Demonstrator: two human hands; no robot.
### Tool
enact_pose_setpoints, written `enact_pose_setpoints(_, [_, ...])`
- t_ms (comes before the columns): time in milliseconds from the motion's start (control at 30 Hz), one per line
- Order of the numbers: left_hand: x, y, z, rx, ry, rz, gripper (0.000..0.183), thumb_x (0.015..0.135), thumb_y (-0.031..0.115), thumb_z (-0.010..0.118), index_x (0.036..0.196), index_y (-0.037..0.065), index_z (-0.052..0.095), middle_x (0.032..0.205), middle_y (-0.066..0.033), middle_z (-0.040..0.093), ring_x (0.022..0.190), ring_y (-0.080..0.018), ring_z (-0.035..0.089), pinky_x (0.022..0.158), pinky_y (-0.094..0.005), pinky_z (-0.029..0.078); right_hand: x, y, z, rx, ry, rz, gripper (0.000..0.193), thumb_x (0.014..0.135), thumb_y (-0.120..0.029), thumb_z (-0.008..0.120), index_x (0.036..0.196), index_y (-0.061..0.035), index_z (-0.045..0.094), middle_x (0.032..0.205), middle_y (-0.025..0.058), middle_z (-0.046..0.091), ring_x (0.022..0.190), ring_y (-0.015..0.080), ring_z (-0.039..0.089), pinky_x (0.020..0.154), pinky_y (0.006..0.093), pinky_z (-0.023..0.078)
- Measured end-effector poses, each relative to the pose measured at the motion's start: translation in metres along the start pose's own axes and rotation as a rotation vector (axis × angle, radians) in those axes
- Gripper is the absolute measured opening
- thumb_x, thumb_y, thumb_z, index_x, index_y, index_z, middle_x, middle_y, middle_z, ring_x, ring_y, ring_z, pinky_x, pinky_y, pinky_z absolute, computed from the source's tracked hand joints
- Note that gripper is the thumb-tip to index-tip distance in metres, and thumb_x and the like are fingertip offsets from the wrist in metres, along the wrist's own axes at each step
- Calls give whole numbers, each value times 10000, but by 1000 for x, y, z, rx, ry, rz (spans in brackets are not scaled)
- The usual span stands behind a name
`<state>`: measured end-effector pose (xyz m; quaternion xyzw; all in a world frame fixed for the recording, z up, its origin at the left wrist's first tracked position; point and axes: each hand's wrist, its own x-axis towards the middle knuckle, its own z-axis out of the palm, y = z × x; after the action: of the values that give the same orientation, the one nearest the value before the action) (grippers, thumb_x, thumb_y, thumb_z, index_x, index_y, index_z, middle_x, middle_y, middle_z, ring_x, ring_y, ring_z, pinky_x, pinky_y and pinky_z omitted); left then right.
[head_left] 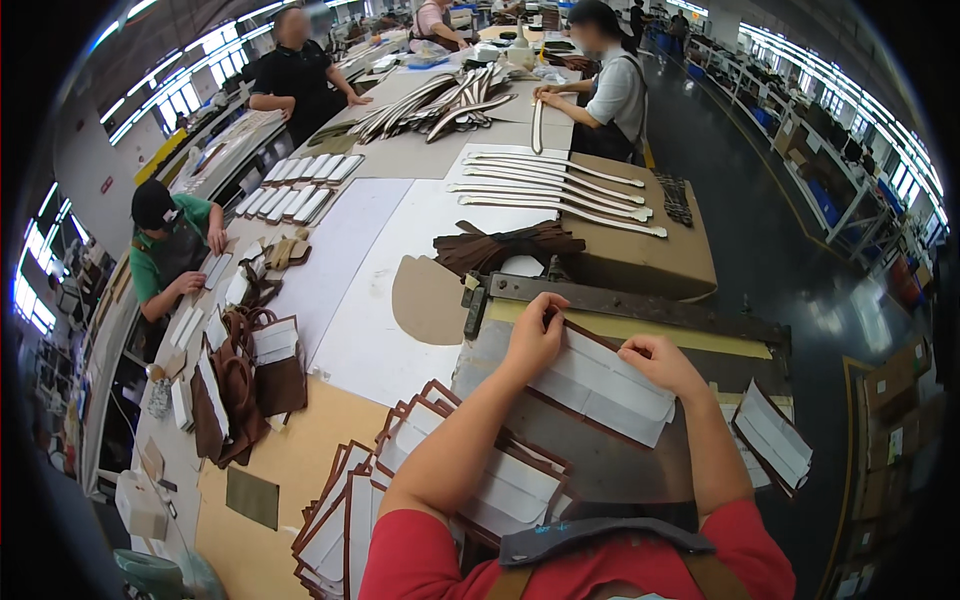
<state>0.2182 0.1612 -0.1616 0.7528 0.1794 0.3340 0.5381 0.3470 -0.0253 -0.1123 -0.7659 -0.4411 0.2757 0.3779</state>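
Note:
A white-lined panel with brown edges [610, 385] lies on a grey metal plate [630, 465] in front of me. At its upper left corner, the fingers of my left hand [540, 335] are closed on the brown edge. My right hand [658, 362] pinches the far edge farther right, thumb and fingers together. Just beyond the panel runs a dark metal bar [640, 305], with a yellow strip [700, 337] along it. Fanned stacks of similar panels [345, 520] lie to the left of my left arm, which partly covers them. Another such panel [772, 435] hangs at the plate's right side.
Ahead lie a bundle of brown strips [510, 245] and a row of white-and-brown straps [555, 190]. A rounded tan piece [437, 300] rests on the table. Brown pieces [240, 370] are heaped at left, near a person in green [170, 250]. Other people work along the far table.

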Motion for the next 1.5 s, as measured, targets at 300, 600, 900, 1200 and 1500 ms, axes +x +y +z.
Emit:
enact_pose_setpoints(300, [-4,7,2,-60,-155,-6,173,856,27,528,1027,37,559,788,-19,534,707,-101,490,642,-231,408,-19,9,4,108,19,37,192,853,-168,589,828,17,634,642,-6,555,613,66,467,562,243,392])
enact_pose_setpoints(600, [-10,13,4,531,-193,433,139,813,125,606,945,90,627,963,-52,601,1022,-254,510,931,-414,322,-20,18,6,57,32,30,221,846,-200,590,838,16,636,638,35,564,613,78,485,566,251,404])
enact_pose_setpoints(900, [-25,24,20,715,-364,557,127,844,167,583,959,130,622,900,-27,594,1030,-216,517,1007,-485,243,-21,12,10,37,20,2,220,853,-202,594,889,6,654,671,72,609,605,115,517,579,270,423])
enact_pose_setpoints(1200, [-25,19,20,586,-469,474,79,849,148,568,919,124,596,875,-21,585,986,-210,523,986,-472,257,-23,11,11,17,20,-46,217,850,-199,601,893,7,656,690,107,617,602,138,529,587,286,432])
enact_pose_setpoints(1500, [-23,20,11,565,-441,404,66,841,131,568,900,107,584,869,-32,582,960,-230,518,968,-451,262,-27,10,-4,-32,-4,-24,214,836,-204,608,879,1,655,676,116,605,595,152,525,571,296,429])
